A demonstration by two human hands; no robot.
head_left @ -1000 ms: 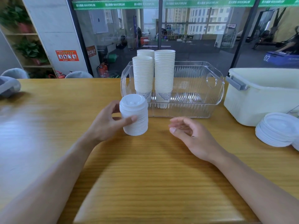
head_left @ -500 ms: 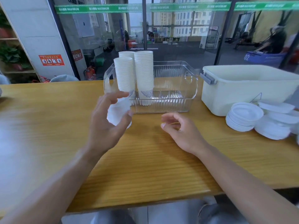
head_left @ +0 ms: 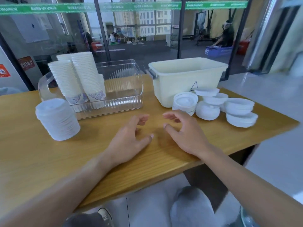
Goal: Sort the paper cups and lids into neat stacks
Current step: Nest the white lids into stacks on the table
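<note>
Head view shows loose white plastic lids (head_left: 226, 105) heaped at two o'clock on the wooden desk (head_left: 49, 158), likely light, slippery and best pinched at the rims, beside the cream plastic bin (head_left: 177, 79), while left hand (head_left: 129, 138) and right hand (head_left: 185, 131) hover empty, fingers loosely curled.

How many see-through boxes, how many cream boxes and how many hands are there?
See-through box: 1
Cream box: 1
Hands: 2, left hand and right hand
Total: 4
</note>
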